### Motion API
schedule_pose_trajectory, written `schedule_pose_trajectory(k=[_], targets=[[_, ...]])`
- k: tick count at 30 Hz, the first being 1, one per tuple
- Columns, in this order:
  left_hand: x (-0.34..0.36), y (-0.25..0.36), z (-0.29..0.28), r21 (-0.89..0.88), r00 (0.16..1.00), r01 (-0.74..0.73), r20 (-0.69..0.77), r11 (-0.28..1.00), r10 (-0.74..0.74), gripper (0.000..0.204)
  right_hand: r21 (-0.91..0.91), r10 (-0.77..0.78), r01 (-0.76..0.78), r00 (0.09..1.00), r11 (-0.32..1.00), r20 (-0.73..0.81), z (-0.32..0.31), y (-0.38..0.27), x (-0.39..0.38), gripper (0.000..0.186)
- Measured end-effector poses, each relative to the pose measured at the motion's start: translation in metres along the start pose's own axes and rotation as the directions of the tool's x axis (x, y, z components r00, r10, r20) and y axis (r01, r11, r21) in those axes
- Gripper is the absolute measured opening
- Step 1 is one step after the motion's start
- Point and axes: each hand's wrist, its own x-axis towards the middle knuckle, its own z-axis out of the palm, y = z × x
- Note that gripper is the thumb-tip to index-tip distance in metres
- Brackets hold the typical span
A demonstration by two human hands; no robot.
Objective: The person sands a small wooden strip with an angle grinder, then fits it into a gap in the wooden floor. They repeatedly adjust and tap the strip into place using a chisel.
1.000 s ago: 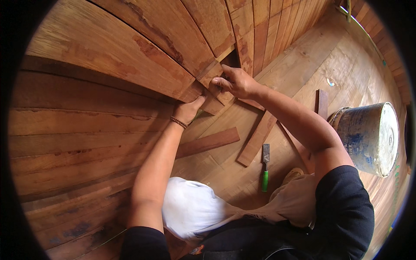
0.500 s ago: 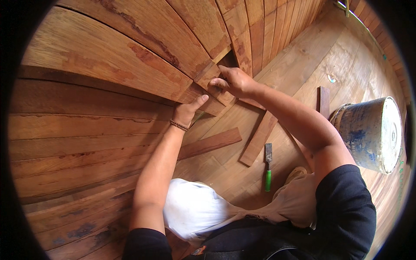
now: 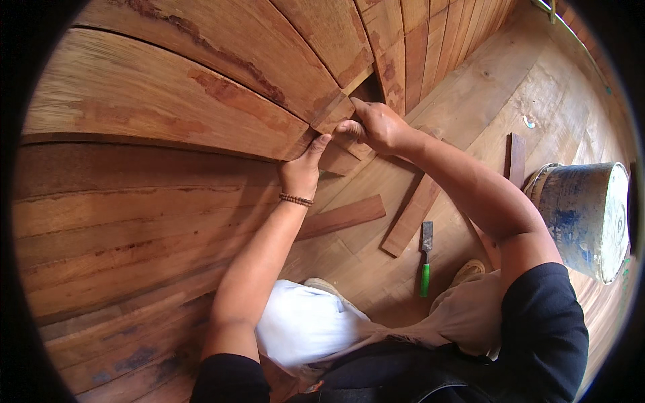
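At the end of the curved plank panelling [image 3: 201, 101], both hands work on a short wooden piece [image 3: 334, 115] beside a dark gap. My left hand [image 3: 300, 173], wearing a beaded bracelet [image 3: 296, 199], is closed round the lower edge, thumb on the front and fingers hidden behind. My right hand [image 3: 380, 127] is curled against the piece's right side, its thumb and forefinger on the wood and the other fingers mostly hidden. Just below the hands, a small wooden block [image 3: 339, 160] shows partly.
On the plank floor [image 3: 484, 94] lie loose wooden strips [image 3: 413, 215] and a chisel-like tool with a green handle [image 3: 425, 279]. A paint-stained bucket [image 3: 581, 215] lies tipped at the right, near another dark strip [image 3: 516, 160]. My knees are below.
The view has shifted slightly, so the wall and floor things sit a little differently. My left hand has moved closer to my right, its thumb now higher by the short piece.
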Motion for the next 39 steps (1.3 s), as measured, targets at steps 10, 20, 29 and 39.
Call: schedule_pose_trajectory(k=[10,20,29,39], targets=[[0.002,0.015,-0.038,0.506,0.803,0.319,0.305,0.802,-0.512,0.069,0.244,0.157,-0.176,0.983,0.954,0.096,-0.017,-0.011,-0.009,0.054],[-0.040,0.008,-0.027,0.691,0.450,-0.093,0.672,0.717,-0.588,0.065,0.827,0.602,-0.330,0.799,0.455,-0.012,-0.048,0.042,-0.054,0.058],[-0.039,0.120,-0.010,0.772,0.778,-0.463,0.589,0.435,-0.217,0.020,-0.471,0.164,-0.198,0.980,0.860,-0.113,-0.069,0.017,-0.080,0.057],[-0.040,0.211,-0.013,0.611,0.922,-0.257,0.387,0.749,0.000,0.022,-0.313,0.051,0.050,0.951,0.948,0.306,-0.021,-0.024,-0.045,0.037]])
